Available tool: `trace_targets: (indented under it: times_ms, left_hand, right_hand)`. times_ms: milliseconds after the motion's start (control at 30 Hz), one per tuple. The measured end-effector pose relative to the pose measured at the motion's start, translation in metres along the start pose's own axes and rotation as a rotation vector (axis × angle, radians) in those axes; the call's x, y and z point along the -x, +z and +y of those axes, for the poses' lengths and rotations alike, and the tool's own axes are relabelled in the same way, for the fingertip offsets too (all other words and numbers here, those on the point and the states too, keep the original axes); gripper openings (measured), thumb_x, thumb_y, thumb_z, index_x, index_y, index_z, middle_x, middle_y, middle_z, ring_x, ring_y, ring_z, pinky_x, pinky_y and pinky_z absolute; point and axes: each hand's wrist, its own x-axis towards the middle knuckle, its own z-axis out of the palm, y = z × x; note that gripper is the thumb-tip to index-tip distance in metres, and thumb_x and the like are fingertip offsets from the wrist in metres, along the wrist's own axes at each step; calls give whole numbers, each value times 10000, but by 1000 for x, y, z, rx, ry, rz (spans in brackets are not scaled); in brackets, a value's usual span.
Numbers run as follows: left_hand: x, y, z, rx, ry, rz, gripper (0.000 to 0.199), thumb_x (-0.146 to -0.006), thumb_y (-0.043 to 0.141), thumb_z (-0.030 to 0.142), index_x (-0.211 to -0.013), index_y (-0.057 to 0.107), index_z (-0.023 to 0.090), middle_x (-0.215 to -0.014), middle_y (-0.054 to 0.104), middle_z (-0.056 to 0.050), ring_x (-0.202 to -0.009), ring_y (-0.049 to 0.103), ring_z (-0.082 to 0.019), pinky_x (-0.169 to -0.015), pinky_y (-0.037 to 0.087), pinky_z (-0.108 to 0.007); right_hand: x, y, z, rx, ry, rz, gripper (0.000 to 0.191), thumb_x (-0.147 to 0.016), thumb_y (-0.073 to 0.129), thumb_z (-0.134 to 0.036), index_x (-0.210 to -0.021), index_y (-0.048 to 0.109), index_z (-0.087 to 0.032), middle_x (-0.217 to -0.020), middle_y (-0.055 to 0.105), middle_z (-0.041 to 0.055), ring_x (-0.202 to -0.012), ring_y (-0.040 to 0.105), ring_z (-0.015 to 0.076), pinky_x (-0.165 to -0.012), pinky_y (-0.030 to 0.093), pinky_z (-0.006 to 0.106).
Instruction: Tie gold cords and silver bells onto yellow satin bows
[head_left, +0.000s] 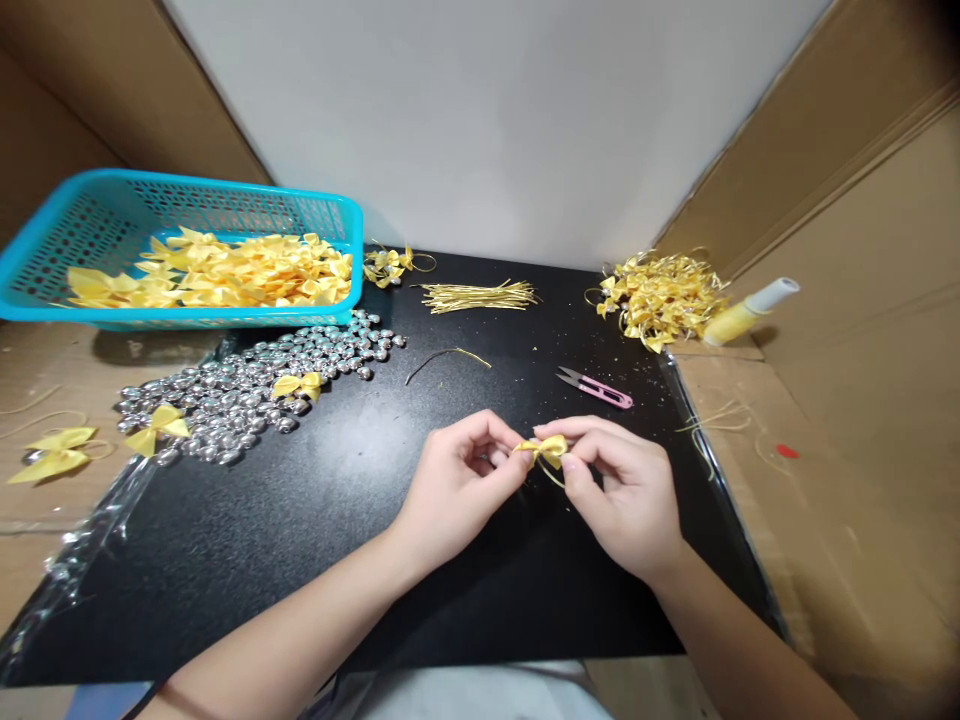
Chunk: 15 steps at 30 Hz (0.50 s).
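Note:
Between my two hands, over the front middle of the black board, is a yellow ribbon bow [551,449]. My left hand [469,480] pinches its left side between thumb and fingers. The thumb and fingers of my right hand [622,490] close on its right side. A thin yellow cord [553,478] hangs in a short curve below the bow. Just beyond my right hand lie pink thread snips [596,387], blades pointing left. A thin bent wire tie [450,358], partly dark and partly gold, lies beyond my left hand.
A blue basket [225,318] of yellow bows stands back left, with silver beads [240,400] spread before it. Gold ties [480,295] lie at the back. Finished-looking bows [649,300] are heaped back right beside a yellow thread spool [739,318]. Cardboard walls [862,220] flank the board.

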Motion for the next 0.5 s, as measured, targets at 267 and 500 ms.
trace_targets:
  times_ms: [267,500]
  left_hand:
    - [0,0,0,-42,18,18,201,-789,677,308,-720,584,144,-627,606,-4,-544,517,-86,-489,405,-177]
    - [3,-1,-1,-226,185,59,130,-809,654,240,-722,629,147,-622,652,-4,-508,551,-85,-483,429,-175]
  right_hand:
    - [1,1,-1,20,-7,4,222,-766,563,-60,-585,555,-188,-846,756,80,-759,726,163,-689,558,242]
    - [1,3,-2,80,-21,5,230,-768,556,-64,-590,519,-205,-840,747,77,-751,718,175,-678,568,269]
